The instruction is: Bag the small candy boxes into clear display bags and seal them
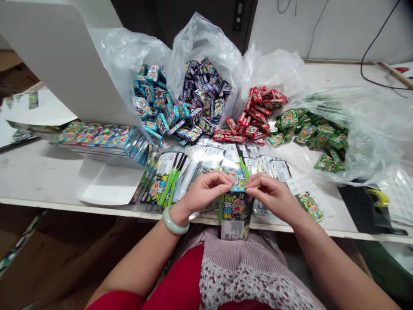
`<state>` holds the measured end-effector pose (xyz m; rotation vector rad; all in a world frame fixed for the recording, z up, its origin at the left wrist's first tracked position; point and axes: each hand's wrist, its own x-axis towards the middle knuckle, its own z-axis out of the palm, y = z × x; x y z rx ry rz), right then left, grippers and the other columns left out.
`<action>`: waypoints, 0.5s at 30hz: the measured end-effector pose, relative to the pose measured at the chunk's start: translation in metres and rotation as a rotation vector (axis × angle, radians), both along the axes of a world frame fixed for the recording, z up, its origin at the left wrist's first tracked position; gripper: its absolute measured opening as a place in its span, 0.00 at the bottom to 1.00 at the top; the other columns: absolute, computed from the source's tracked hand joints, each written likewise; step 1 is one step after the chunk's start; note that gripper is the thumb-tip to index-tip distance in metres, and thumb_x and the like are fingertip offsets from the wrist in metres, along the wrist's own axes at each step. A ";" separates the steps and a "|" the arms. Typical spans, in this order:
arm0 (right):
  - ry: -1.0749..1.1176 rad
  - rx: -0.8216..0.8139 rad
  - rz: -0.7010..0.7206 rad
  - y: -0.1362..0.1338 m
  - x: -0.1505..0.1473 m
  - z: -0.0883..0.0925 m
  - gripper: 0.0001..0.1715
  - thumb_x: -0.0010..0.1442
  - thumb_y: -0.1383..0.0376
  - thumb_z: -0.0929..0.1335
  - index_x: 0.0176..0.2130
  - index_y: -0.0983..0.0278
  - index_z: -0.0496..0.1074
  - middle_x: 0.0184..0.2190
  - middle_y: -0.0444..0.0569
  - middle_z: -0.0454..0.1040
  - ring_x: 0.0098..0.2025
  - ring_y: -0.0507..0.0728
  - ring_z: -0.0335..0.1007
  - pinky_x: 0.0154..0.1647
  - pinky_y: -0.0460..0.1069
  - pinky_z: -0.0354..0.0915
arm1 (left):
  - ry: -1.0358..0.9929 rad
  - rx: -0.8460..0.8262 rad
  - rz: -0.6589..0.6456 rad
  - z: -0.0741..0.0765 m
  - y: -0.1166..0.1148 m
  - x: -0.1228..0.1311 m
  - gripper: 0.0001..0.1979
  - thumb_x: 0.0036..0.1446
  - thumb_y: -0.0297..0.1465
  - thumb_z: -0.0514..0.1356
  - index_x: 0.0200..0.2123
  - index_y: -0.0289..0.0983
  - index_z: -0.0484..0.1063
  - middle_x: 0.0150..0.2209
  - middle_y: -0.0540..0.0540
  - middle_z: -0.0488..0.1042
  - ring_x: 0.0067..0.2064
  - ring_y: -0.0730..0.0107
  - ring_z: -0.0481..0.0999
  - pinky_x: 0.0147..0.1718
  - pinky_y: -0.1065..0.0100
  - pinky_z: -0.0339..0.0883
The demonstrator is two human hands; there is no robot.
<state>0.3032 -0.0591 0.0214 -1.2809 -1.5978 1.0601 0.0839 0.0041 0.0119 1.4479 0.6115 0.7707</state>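
Note:
My left hand [209, 187] and my right hand [267, 191] face each other at the table's front edge, thumbs and fingertips pinched. Between them they grip the two ends of a small blue box [238, 188], of which a narrow side shows. Right below it a black printed packet [235, 213] with bright lettering and a green edge hangs over the table edge toward my lap. How the box and the packet touch is hard to make out. More black and green packets [161, 181] lie fanned out left of my hands, and others are spread behind them.
Open clear plastic bags hold heaps of small blue boxes [156, 92], purple boxes [206, 90], red boxes [254, 114] and green boxes [316, 133]. On the left stands an open white carton [97, 77] with rows of boxes. A yellow tape roll [379, 198] is at right.

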 end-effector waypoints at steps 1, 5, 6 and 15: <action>-0.014 0.030 0.002 -0.001 0.000 -0.001 0.08 0.62 0.62 0.68 0.31 0.61 0.72 0.34 0.47 0.72 0.38 0.54 0.70 0.40 0.51 0.65 | 0.012 0.019 -0.003 0.000 0.000 -0.001 0.05 0.57 0.32 0.63 0.32 0.36 0.76 0.38 0.44 0.77 0.41 0.68 0.76 0.44 0.64 0.70; -0.059 0.098 -0.018 -0.007 0.000 -0.009 0.02 0.62 0.64 0.68 0.37 0.60 0.73 0.39 0.49 0.72 0.44 0.56 0.69 0.42 0.52 0.65 | 0.060 0.149 0.008 0.000 -0.003 -0.005 0.04 0.59 0.29 0.62 0.35 0.38 0.77 0.38 0.44 0.78 0.42 0.68 0.76 0.44 0.64 0.70; -0.064 0.114 -0.029 -0.008 0.000 -0.012 0.02 0.61 0.65 0.69 0.38 0.60 0.72 0.39 0.49 0.72 0.44 0.56 0.69 0.43 0.53 0.65 | 0.070 0.183 0.012 -0.001 -0.004 -0.005 0.04 0.58 0.29 0.62 0.36 0.38 0.78 0.39 0.44 0.78 0.42 0.68 0.76 0.44 0.64 0.70; -0.039 0.175 -0.170 -0.013 -0.011 -0.026 0.03 0.62 0.68 0.67 0.37 0.59 0.71 0.38 0.49 0.70 0.42 0.56 0.69 0.39 0.51 0.66 | 0.095 0.162 0.175 -0.025 -0.020 0.003 0.09 0.58 0.28 0.61 0.43 0.39 0.72 0.39 0.45 0.75 0.40 0.68 0.76 0.40 0.67 0.73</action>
